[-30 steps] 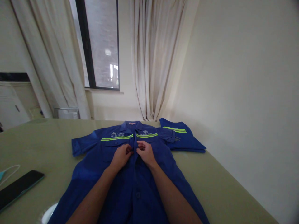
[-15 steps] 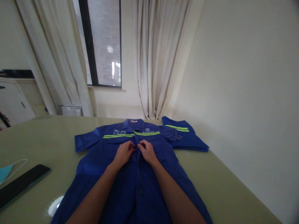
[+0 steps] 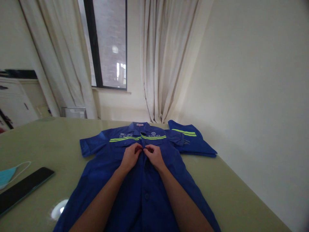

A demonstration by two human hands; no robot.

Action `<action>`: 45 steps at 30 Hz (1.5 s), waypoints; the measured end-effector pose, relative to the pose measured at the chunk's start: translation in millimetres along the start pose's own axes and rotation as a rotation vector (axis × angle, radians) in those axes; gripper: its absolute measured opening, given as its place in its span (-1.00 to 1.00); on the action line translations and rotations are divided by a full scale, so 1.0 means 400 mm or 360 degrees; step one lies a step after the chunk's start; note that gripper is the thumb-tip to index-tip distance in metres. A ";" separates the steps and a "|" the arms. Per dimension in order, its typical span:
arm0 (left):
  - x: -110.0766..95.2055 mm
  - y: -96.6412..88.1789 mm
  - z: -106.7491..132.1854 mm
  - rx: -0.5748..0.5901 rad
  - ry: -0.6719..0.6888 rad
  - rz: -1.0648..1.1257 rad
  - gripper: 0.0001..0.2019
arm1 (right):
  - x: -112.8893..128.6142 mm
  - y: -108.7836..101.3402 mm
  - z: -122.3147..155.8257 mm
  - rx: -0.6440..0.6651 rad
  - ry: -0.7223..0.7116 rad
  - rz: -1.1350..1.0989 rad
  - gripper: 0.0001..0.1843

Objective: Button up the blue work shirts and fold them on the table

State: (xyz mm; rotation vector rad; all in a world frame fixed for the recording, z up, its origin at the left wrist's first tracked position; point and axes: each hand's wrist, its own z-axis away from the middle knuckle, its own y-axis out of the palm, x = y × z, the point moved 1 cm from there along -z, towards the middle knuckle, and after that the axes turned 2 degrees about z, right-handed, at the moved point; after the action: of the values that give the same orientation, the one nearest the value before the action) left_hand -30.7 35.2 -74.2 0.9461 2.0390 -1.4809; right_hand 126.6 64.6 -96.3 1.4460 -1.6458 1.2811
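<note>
A blue short-sleeved work shirt point(image 3: 94, 180) lies face up, its collar away from me. Yellow-green reflective bands and white printing cross its chest. My left hand point(image 3: 131, 156) pinches the front edge of the shirt at chest height, just below the band. Close beside it, my right hand point(image 3: 154, 155) pinches the other side of the same front opening, fingertips nearly touching those of the left. Whatever lies between the fingertips is too small to make out. Lower on the front placket, a dark button point(image 3: 147, 196) shows.
The shirt rests on a greenish table point(image 3: 241, 199). A folded blue garment point(image 3: 196, 143) with a reflective band lies beside the right sleeve. At the left are a black phone point(image 3: 26, 187) and a light-blue face mask point(image 3: 7, 176). A wall point(image 3: 260, 96) borders the right side.
Both hands have moved slightly up, their fingertips now closer together, and the shirt's front edges with them. The whole view has shifted a little.
</note>
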 end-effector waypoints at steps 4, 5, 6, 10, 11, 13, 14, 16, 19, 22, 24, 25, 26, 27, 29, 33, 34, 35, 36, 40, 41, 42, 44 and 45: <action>0.007 0.010 0.006 -0.0072 -0.0042 0.0009 -0.85 | 0.019 -0.005 0.000 -0.0010 -0.0046 0.0123 -0.66; 0.008 0.012 0.007 -0.0084 -0.0048 0.0002 -0.85 | 0.020 -0.006 0.000 0.0002 -0.0031 0.0117 -0.65; 0.008 0.015 0.008 -0.0092 -0.0051 -0.0002 -0.84 | 0.021 -0.006 -0.001 0.0024 0.0002 0.0095 -0.67; 0.010 0.021 0.009 -0.0103 -0.0048 0.0047 -0.81 | 0.018 0.001 -0.003 0.0112 0.0184 0.0015 -0.79; 0.012 0.022 0.008 -0.0108 -0.0050 0.0076 -0.80 | 0.019 0.003 -0.003 0.0115 0.0208 0.0021 -0.82; 0.018 0.021 0.006 -0.0122 -0.0062 0.0150 -0.77 | 0.022 0.008 -0.003 0.0130 0.0227 0.0060 -0.87; 0.021 0.021 0.005 -0.0129 -0.0074 0.0189 -0.76 | 0.025 0.010 -0.002 0.0146 0.0230 0.0090 -0.88; 0.029 0.019 0.001 -0.0139 -0.0107 0.0255 -0.78 | 0.029 0.013 -0.001 0.0158 0.0218 0.0187 -0.90; 0.042 0.018 -0.006 -0.0130 -0.0160 0.0328 -0.82 | 0.030 0.014 0.001 0.0090 0.0145 0.0387 -0.91; 0.056 0.019 -0.013 -0.0117 -0.0202 0.0377 -0.78 | 0.025 0.010 0.000 0.0059 0.0071 0.0441 -0.90; 0.061 0.018 -0.015 -0.0093 -0.0202 0.0390 -0.78 | 0.018 0.006 -0.005 0.0078 0.0069 0.0358 -0.87; 0.061 0.016 -0.014 -0.0072 -0.0186 0.0390 -0.77 | 0.013 0.004 -0.008 0.0098 0.0100 0.0296 -0.86; 0.060 0.014 -0.012 -0.0049 -0.0160 0.0382 -0.76 | 0.009 0.003 -0.011 0.0124 0.0154 0.0233 -0.85; 0.056 0.012 -0.009 -0.0024 -0.0126 0.0364 -0.74 | 0.004 0.002 -0.015 0.0155 0.0223 0.0177 -0.84; 0.046 0.008 0.001 0.0012 -0.0052 0.0283 -0.72 | -0.001 0.003 -0.022 0.0217 0.0346 0.0113 -0.85; 0.023 0.001 0.023 0.0059 0.0094 -0.0002 -0.79 | 0.007 0.004 -0.032 0.0315 0.0446 0.0152 -0.88; 0.018 -0.001 0.028 0.0077 0.0129 -0.0080 -0.82 | 0.012 0.001 -0.032 0.0345 0.0468 0.0173 -0.88; 0.013 -0.002 0.032 0.0096 0.0159 -0.0150 -0.83 | 0.017 -0.002 -0.033 0.0380 0.0492 0.0200 -0.86; 0.009 -0.004 0.036 0.0112 0.0179 -0.0211 -0.83 | 0.023 -0.007 -0.033 0.0420 0.0516 0.0233 -0.84; -0.004 -0.001 0.054 0.0089 0.0171 -0.0371 -0.78 | 0.049 -0.034 -0.035 0.0520 0.0588 0.0453 -0.74; -0.006 0.004 0.061 0.0031 0.0146 -0.0442 -0.73 | 0.057 -0.038 -0.037 0.0498 0.0581 0.0524 -0.74; -0.009 0.012 0.070 -0.0028 0.0117 -0.0538 -0.67 | 0.065 -0.038 -0.038 0.0449 0.0561 0.0592 -0.77; -0.012 0.032 0.093 -0.0076 0.0050 -0.0769 -0.53 | 0.081 -0.028 -0.041 0.0283 0.0498 0.0709 -0.85; -0.013 0.043 0.107 -0.0050 0.0020 -0.0875 -0.48 | 0.087 -0.016 -0.042 0.0187 0.0444 0.0791 -0.84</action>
State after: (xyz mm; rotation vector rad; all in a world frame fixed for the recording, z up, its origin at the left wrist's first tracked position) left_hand -16.2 -3.3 -95.3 0.3885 2.4476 -1.6940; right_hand 122.0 66.9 -57.5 0.8857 -1.8187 1.7839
